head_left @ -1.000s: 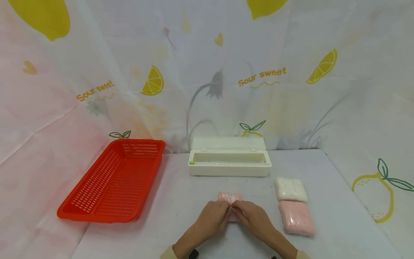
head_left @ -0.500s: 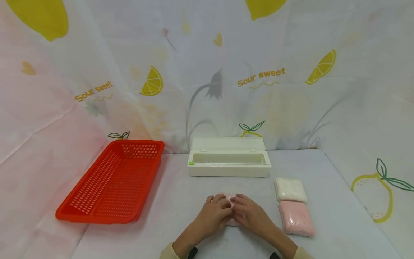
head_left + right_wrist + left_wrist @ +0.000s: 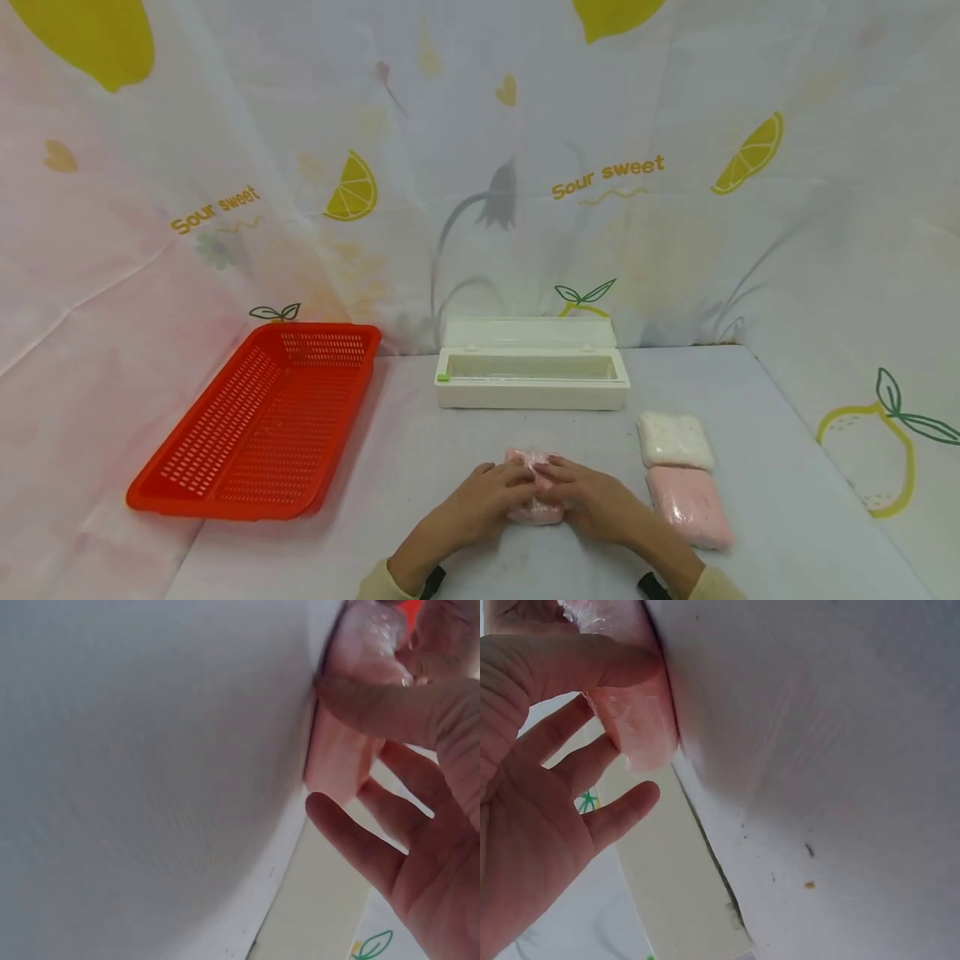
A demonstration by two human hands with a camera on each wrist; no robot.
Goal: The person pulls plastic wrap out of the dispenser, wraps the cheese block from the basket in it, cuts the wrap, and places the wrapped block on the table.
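Observation:
A pink block wrapped in clear film (image 3: 537, 510) lies on the table between both hands. My left hand (image 3: 483, 502) holds its left side, thumb on the near face and fingertips on top. In the left wrist view the left thumb (image 3: 622, 664) presses the film-wrapped block (image 3: 646, 731), with the other fingers spread behind. From the opposite side my right hand (image 3: 596, 500) grips the same block. The right wrist view has the right thumb (image 3: 360, 705) against the block's lower edge (image 3: 337, 761). Loose, crinkled film shows on top, partly hidden by fingers.
Beyond the hands stands a white cling film dispenser (image 3: 532, 395), lid raised, with a green slider (image 3: 443, 377). To the right lie a white wrapped block (image 3: 676, 440) and a second pink wrapped block (image 3: 688, 506). A red perforated basket (image 3: 281, 442) stands at left.
The fingers have gone from pinching together over the block's middle to spreading apart along its sides and top. More of the wrapped block shows between the hands.

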